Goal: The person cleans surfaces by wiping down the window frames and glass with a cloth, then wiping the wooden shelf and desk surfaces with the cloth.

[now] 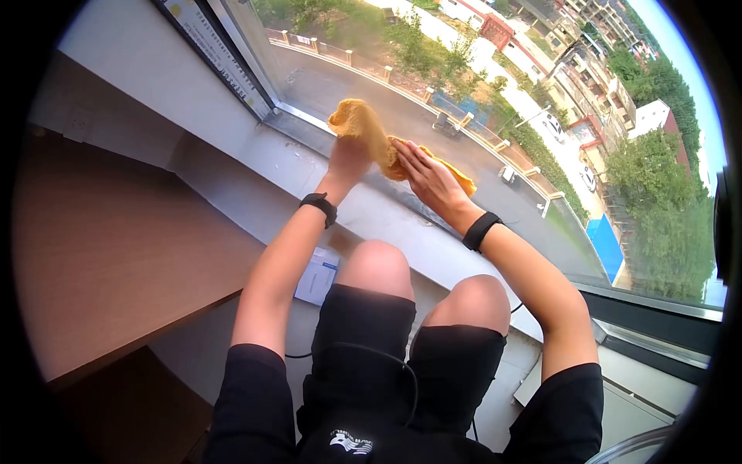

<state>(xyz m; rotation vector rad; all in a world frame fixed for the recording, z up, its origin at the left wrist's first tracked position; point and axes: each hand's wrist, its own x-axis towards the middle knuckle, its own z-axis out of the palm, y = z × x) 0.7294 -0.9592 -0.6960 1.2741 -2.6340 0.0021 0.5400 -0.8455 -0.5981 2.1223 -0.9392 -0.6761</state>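
A yellow cloth [373, 141] is stretched and bunched between my two hands, in front of the window glass [340, 73]. My left hand [350, 158] is closed around its left part, the fingers mostly covered by the folds. On the other side, my right hand [434, 179] has its fingers laid long and close together over the cloth, whose edge shows beyond them. The thumb of that hand is hidden. Both wrists wear black bands. Whether the cloth touches the glass, I cannot tell.
A white window sill [386, 220] runs below the hands, above my bent knees. To the left stands a brown wooden desk [116, 232]. A white box or booklet [317, 277] lies beside my knee. A black cable [367, 349] crosses my lap. Outside are a road and buildings.
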